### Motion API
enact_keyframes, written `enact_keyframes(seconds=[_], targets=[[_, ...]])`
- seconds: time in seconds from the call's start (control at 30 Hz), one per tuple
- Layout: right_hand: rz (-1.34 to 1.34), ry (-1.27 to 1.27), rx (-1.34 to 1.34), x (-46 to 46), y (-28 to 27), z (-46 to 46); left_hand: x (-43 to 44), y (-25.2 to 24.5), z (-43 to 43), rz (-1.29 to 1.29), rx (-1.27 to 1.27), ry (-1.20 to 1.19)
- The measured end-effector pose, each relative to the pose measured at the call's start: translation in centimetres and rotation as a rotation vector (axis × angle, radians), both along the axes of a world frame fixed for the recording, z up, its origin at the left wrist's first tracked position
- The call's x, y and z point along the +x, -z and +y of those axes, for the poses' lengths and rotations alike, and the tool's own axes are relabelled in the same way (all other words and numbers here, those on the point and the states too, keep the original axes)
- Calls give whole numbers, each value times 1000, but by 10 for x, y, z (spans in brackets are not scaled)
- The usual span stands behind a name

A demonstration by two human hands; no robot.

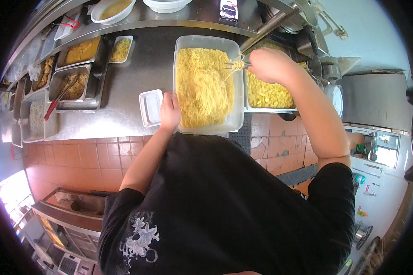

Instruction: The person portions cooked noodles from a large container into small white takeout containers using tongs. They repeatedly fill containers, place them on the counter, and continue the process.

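Observation:
A clear plastic tub (238,118) full of thin yellow noodles (204,87) stands on the steel counter in front of me. My right hand (270,65) grips metal tongs (230,66) above the tub's right rim. A small clump of noodles (238,65) hangs at the tongs, with strands trailing down to the heap. Against the tub's left wall rests my left hand (170,111), fingers pointing away from me; whether they grip the wall is hidden. Just left of that hand lies a small white tray (151,107) with nothing in it.
A similar tray (121,50) holds noodles further back. Right of the tub sits a pan of yellow chunks (270,94). Steel food pans (72,82) with red-handled tongs (51,109) occupy the left. A shelf (192,23) carrying bowls and a phone (229,10) runs along the back.

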State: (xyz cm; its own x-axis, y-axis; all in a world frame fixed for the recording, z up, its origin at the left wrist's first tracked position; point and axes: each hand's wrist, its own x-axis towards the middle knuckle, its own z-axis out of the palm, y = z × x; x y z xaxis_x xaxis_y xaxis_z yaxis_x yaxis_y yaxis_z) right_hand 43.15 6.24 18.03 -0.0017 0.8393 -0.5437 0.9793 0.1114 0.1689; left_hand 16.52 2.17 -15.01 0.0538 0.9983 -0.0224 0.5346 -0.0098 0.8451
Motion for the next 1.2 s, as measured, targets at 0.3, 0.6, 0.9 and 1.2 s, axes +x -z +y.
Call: enact_keyframes(seconds=[0.3,0.6,0.9,1.2], targets=[[-20,-99,-62,-2,32,1,-2,-1,3,-56,-34,15],[188,19,-54,17,72,-10,-6,-34,-5,-36,299,-104],[1364,1149,25,-37,218,-123,58,-105,-29,-445,-737,415],[1051,848,160,-38,253,-143,74,-69,-20,-447,-993,231]])
